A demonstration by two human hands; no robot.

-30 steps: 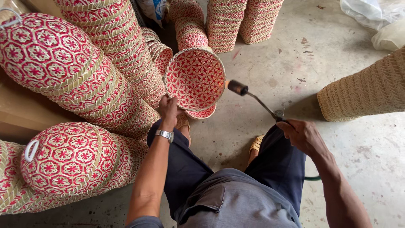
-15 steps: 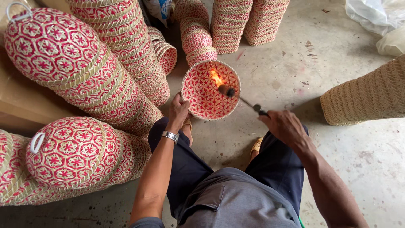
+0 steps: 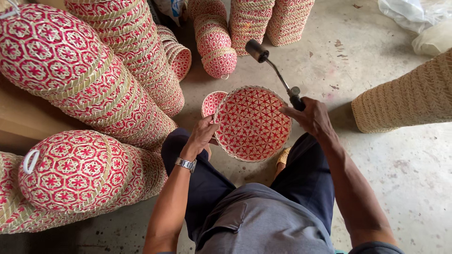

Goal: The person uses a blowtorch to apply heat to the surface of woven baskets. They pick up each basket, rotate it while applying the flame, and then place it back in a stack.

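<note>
My left hand (image 3: pixel 202 136) grips the left rim of a round red-and-straw woven basket lid (image 3: pixel 253 123), tilted so its inner face shows. My right hand (image 3: pixel 310 116) holds the handle of a black gas torch (image 3: pixel 274 70); its nozzle points up and away above the lid's far rim, with no flame visible. A watch sits on my left wrist. I am seated over my own knees in dark trousers. A second small red woven piece (image 3: pixel 210 103) lies on the floor just behind the lid.
Stacks of red-patterned woven baskets (image 3: pixel 84 84) lie on the left and stand at the back (image 3: pixel 249 21). A plain straw basket stack (image 3: pixel 405 101) lies on the right. White plastic bags (image 3: pixel 423 19) sit top right on the concrete floor (image 3: pixel 400 174).
The torch flame that played on the lid's inside is gone; the torch has lifted up and back. The lid has been turned and brought closer to me.
</note>
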